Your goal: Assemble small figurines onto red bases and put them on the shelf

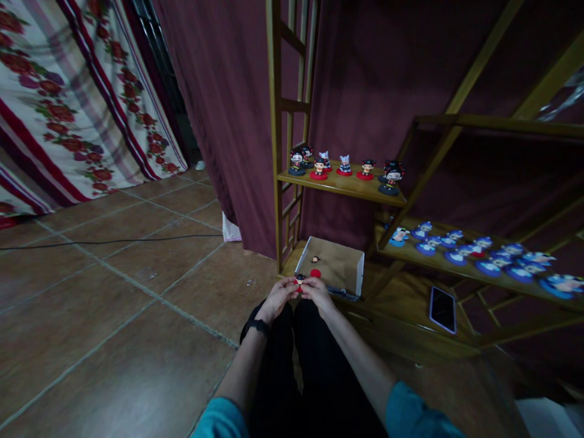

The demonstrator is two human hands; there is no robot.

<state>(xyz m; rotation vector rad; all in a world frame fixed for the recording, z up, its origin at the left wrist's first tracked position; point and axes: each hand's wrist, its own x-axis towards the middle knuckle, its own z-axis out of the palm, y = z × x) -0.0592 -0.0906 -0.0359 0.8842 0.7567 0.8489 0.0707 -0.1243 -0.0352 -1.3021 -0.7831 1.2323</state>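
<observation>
Between my fingertips, just above my knees, is a small black-haired figurine (300, 279) with red at its lower part. My left hand (280, 297) grips it from the left, and my right hand (316, 292) pinches it from the other side. Right behind my hands lies a shallow open box (344, 267). Inside it are a small figurine piece (315, 259) with dark hair and a round red base (315, 274). Whether the held figurine sits fully on a base is hard to make out behind my fingers.
Several finished-looking figurines (344, 165) stand on the upper wooden shelf (347, 185). More blue-based figurines (456, 252) line the shelf to the right. A phone (442, 309) lies on the lower board. A black cable (114, 241) crosses the tiled floor at left.
</observation>
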